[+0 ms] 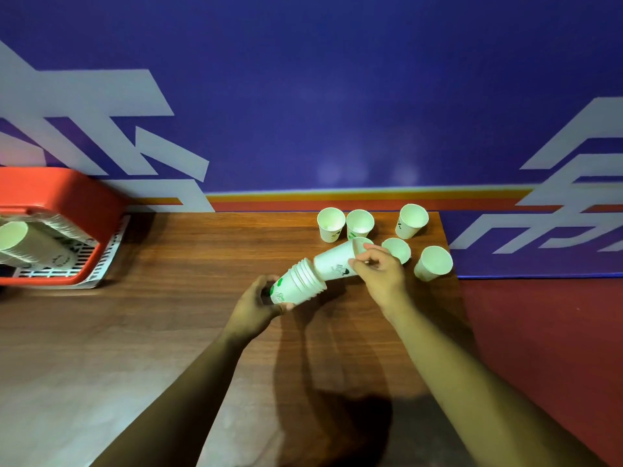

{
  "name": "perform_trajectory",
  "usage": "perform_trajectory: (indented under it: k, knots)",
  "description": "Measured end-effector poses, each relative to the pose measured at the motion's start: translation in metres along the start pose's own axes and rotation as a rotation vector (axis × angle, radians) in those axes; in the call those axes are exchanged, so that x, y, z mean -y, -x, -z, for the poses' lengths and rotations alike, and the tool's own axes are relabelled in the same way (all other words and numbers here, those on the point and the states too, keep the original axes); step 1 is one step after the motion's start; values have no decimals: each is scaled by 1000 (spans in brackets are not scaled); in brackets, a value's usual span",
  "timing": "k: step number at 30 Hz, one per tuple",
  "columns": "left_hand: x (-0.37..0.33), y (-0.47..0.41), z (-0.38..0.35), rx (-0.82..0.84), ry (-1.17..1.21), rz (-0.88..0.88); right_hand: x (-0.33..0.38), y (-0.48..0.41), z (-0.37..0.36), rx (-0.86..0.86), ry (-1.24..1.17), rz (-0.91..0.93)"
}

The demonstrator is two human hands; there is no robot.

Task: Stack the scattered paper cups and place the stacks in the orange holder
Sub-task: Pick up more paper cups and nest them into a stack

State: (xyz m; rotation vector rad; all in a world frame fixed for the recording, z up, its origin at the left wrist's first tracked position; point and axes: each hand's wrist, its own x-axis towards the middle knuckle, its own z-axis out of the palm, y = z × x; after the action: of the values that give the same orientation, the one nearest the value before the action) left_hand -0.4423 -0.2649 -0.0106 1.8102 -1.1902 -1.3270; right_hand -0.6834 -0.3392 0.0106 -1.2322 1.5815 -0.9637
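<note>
Between both grips the stack [300, 281] lies tilted, mouth toward my right hand [381, 271], which pinches a cup [335, 261] near its rim. My left hand [259, 299] wraps the stack's base. Axes nearly align; a push toward the left grip should seat it.

A brown wood-grain table [168, 315] fills the lower view. At its far left edge sits an orange holder [67, 197] with a white slatted base. Near the far right corner, five white paper cups [412, 220] stand upright with mouths open: two close together side by side, and three spread loosely to their right.
</note>
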Motion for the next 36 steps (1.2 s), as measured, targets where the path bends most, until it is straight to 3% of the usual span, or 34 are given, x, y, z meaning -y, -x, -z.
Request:
perform_trajectory:
  k: [6, 10, 14, 18, 24, 27, 30, 33, 36]
  knots:
    - [-20, -11, -11, 71, 36, -67, 17, 6, -14, 384, -102, 3]
    - [-19, -19, -11, 59, 66, -61, 6, -10, -15, 312, -120, -3]
    - [-15, -25, -7, 14, 126, -32, -25, -44, -10, 52, 444, 58]
    - [-10, -29, -6, -4, 158, 8, -41, -56, -12, 43, 1022, 181]
    - [-11, -32, -8, 11, 174, 10, -50, -66, -20, 63, 1322, 188]
    - [-5, -34, -1, 9, 163, 18, -54, -63, -27, 46, 1221, 258]
    - [5, -34, 4, 3, 144, 31, -47, -55, -32, -52, 721, 294]
    - [11, -36, 7, -16, 116, 47, -30, -47, -32, -137, 237, 178]
    - [10, -37, 10, -24, 120, 55, -11, -43, -31, -9, -8, 20]
